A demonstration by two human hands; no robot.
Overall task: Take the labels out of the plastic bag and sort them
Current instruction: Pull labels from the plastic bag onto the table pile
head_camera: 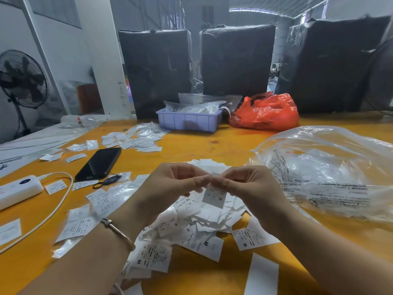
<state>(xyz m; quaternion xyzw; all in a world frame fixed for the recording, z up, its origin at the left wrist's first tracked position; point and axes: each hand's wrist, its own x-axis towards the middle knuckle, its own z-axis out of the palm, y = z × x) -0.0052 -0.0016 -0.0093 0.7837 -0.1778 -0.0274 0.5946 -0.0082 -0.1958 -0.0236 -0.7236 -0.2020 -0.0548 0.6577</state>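
Note:
My left hand (170, 188) and my right hand (251, 188) meet above the orange table (212, 141), fingertips together. Between them they pinch the top edge of a small white label marked M (214, 198), which hangs down in what looks like a thin clear sleeve. Under the hands lies a heap of loose white labels (197, 226) marked S and M. More labels in small clear bags (80, 224) lie scattered to the left. A large clear plastic bag (331, 173) with printed warning text lies crumpled at the right.
A black phone (98, 163) and a white power bank (18, 191) with a cable lie at the left. A lilac bin (188, 121) of bags and a red plastic bag (265, 112) stand at the back. Another label pile (136, 139) sits behind the phone. Black-wrapped bales stand behind the table.

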